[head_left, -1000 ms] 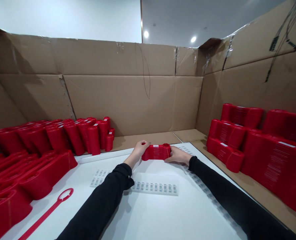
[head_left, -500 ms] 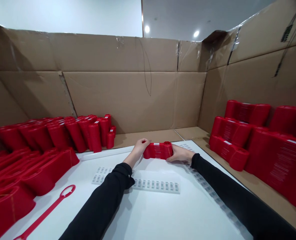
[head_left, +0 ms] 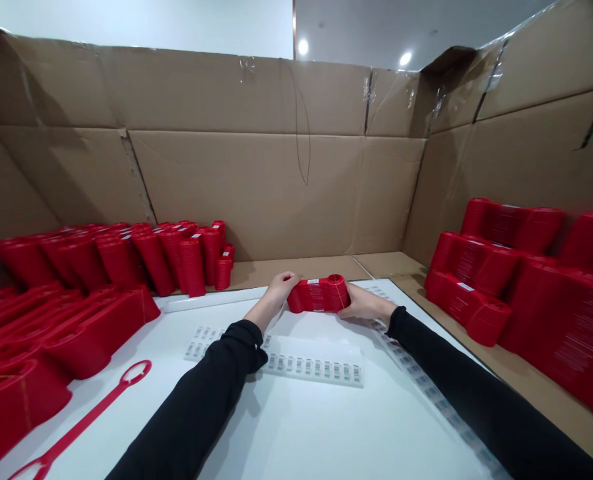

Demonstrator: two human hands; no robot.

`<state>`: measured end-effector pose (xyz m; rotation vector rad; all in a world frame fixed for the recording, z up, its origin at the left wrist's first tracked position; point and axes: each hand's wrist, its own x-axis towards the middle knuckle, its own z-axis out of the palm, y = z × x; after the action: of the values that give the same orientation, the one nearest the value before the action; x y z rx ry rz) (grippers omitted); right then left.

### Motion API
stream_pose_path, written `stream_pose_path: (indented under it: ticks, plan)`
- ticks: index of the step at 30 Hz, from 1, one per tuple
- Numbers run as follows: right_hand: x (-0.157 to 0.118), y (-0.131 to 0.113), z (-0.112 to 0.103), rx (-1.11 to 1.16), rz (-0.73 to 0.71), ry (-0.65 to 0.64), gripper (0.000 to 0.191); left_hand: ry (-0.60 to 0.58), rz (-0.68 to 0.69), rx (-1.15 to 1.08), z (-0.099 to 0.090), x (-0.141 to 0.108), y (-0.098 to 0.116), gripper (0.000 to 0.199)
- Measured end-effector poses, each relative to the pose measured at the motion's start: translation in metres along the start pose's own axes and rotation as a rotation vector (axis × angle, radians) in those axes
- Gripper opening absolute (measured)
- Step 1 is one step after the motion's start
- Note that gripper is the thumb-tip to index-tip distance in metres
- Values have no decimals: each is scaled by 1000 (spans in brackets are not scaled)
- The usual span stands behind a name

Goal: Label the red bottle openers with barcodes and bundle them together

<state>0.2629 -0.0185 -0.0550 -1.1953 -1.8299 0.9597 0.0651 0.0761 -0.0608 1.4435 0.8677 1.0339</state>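
Observation:
My hands hold a short stack of red plastic ring-ended tags (head_left: 319,295) at the far edge of the white table (head_left: 326,427). A small white label sits on top of the stack. My left hand (head_left: 282,288) grips its left end, and my right hand (head_left: 367,303) presses against its right end. Black sleeves cover both forearms. A single loose red tag (head_left: 89,415) lies flat on the table at the lower left, well away from both hands.
Large stacks of red tags (head_left: 116,260) fill the left side, and more stand on the right (head_left: 476,280). A barcode label sheet (head_left: 316,368) lies below my hands, with a label strip (head_left: 426,393) along the table's right edge. Cardboard walls (head_left: 276,193) surround the area.
The view has tilted slightly downward, so everything sits higher in the frame. Both hands remain on the red stack, with no clear shift in their hold.

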Motion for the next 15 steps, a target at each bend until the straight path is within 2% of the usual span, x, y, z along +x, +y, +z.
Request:
stream_pose_path:
  ticks: [4, 7, 12, 15]
  plan:
    - [-1, -8, 0, 54, -40, 13, 57, -17, -65, -29, -4, 0, 4, 22]
    - [1, -6, 2, 162, -56, 16, 54, -13, -105, -64, -5, -1, 6, 19]
    - [10, 9, 10, 342, -12, 182, 43, 43, -117, -135, -6, -2, 3, 17]
    - [12, 8, 16, 380, -17, 223, 42, 65, -101, -159, -6, -3, 3, 16]
